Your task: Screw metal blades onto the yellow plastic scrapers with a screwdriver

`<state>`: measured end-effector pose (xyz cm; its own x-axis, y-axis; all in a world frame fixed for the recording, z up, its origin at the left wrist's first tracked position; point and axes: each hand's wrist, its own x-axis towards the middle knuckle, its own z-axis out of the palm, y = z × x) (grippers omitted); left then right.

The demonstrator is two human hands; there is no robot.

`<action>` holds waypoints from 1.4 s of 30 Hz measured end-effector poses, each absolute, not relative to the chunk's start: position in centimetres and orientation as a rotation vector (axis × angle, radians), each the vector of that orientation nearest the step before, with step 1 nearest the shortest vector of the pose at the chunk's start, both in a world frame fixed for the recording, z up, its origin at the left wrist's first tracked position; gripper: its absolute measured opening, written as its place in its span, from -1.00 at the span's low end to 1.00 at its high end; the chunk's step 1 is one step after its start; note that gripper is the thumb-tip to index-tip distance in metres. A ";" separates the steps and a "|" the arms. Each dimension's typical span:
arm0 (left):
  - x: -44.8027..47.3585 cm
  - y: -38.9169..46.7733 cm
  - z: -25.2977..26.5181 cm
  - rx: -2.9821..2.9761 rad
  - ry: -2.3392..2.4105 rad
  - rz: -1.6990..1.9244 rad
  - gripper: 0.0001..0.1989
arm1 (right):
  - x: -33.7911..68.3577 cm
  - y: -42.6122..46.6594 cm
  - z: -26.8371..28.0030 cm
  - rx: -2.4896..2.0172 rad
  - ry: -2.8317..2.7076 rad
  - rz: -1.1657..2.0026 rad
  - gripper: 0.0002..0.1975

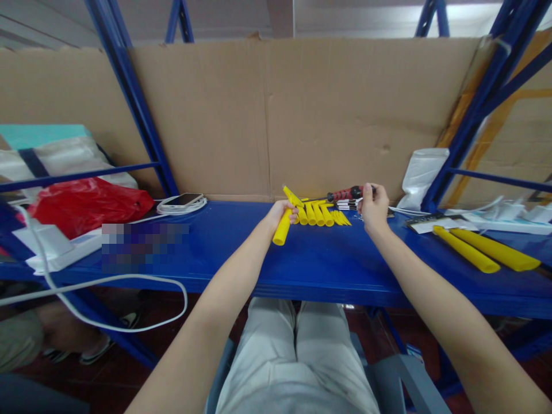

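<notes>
My left hand (281, 214) is wrapped round a yellow plastic tube (282, 229), tilted with its open end toward me. A flat-looking yellow piece (292, 196) sticks up at the tube's far end. Beside that hand lies a row of yellow tubes (317, 214), with several small pointed yellow pieces (340, 218) at its right end. My right hand (374, 206) is raised with fingers pinched together; whatever is between them is too small to make out. Just left of it, a red and black screwdriver (344, 194) lies behind several small black-and-white pieces (346, 204).
Two longer yellow tubes (487, 250) lie on the blue shelf (345, 259) at right. A white pouch (425, 175) leans against the cardboard (336, 115). At left are a phone (184, 199), a red bag (86, 204), a power strip (73, 253) and a hanging white cable (129, 277).
</notes>
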<state>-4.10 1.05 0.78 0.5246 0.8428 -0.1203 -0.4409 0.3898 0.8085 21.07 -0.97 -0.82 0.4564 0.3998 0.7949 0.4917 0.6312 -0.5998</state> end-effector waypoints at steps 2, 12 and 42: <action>-4.0 0.9 0.8 0.811 0.580 0.871 -0.74 | 21.0 -1.0 -0.8 -0.943 -1.144 -0.074 -0.50; -3.9 0.6 0.9 0.833 0.585 0.872 -0.76 | 21.0 -1.1 -0.8 -0.930 -1.160 -0.040 -0.51; -3.6 1.2 0.1 0.900 0.571 0.858 -0.58 | 20.5 -1.6 -0.6 -0.926 -1.227 0.074 -0.49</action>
<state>-3.58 1.20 0.08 0.5471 0.8333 -0.0791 -0.3950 0.3403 0.8533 20.53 -1.59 -0.56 0.3825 0.5123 0.7689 0.4167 0.6471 -0.6385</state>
